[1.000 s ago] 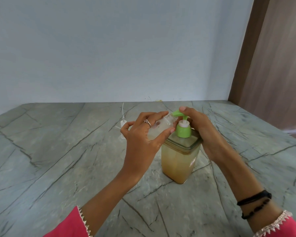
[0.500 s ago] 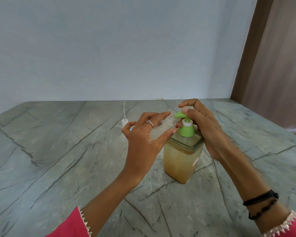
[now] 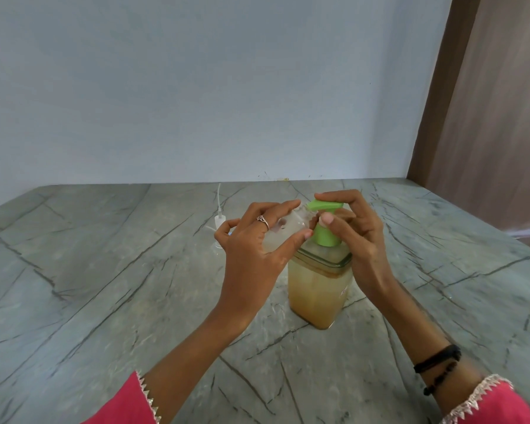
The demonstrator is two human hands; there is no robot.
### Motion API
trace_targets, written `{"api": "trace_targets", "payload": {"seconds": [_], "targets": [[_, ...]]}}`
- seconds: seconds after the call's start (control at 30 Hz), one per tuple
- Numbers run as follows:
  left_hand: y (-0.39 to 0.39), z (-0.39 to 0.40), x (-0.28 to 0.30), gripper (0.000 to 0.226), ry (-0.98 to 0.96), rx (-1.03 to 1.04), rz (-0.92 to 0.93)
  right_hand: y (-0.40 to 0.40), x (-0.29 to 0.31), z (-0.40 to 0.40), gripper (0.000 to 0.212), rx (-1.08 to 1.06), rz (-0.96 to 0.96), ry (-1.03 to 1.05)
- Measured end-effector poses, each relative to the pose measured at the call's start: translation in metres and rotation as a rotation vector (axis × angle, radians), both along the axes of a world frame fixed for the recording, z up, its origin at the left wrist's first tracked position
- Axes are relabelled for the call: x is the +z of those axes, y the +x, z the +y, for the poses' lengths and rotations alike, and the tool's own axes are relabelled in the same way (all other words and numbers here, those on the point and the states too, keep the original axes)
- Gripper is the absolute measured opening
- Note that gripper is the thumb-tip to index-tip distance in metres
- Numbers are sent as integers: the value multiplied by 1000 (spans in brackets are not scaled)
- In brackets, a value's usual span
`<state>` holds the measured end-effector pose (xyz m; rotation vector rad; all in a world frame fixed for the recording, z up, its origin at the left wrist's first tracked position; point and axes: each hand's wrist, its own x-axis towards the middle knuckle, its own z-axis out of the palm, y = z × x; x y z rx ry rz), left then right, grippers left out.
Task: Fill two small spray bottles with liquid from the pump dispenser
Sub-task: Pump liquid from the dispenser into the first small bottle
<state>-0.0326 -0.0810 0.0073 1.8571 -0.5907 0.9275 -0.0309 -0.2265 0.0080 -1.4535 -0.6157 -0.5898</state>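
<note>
Here the left hand (image 3: 251, 249) grips a small clear bottle (image 3: 283, 231), tilted so its mouth sits just under the green spout (image 3: 323, 205) of the dispenser (image 3: 318, 286). Thumb and fingers curl round the bottle, and a ring (image 3: 263, 221) shows on one finger. The right hand (image 3: 358, 237) is curled at the pump head: a fingertip lies on top of the spout and the thumb sits by the green collar (image 3: 326, 237). The dispenser stands upright on the grey marble counter (image 3: 104, 286), about mid-frame, its square clear body full of amber liquid. Behind the left hand, a white spray cap (image 3: 219, 220) with its thin tube rests on the counter, near the hands but apart from them. Black bands (image 3: 438, 361) circle the right wrist; pink sleeves (image 3: 120, 405) edge the bottom.
</note>
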Motion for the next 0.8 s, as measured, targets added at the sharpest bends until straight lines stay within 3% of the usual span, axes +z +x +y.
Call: {"api": "trace_targets", "payload": {"seconds": [0.33, 0.57, 0.8], "targets": [[2, 3, -5, 37, 2, -5, 1, 5, 10, 10, 24, -49, 12, 131], [1, 3, -4, 44, -9, -6, 18, 7, 0, 7, 15, -49, -62, 46], [1, 2, -4, 43, -19, 4, 5, 7, -1, 7, 23, -33, -68, 45]]}}
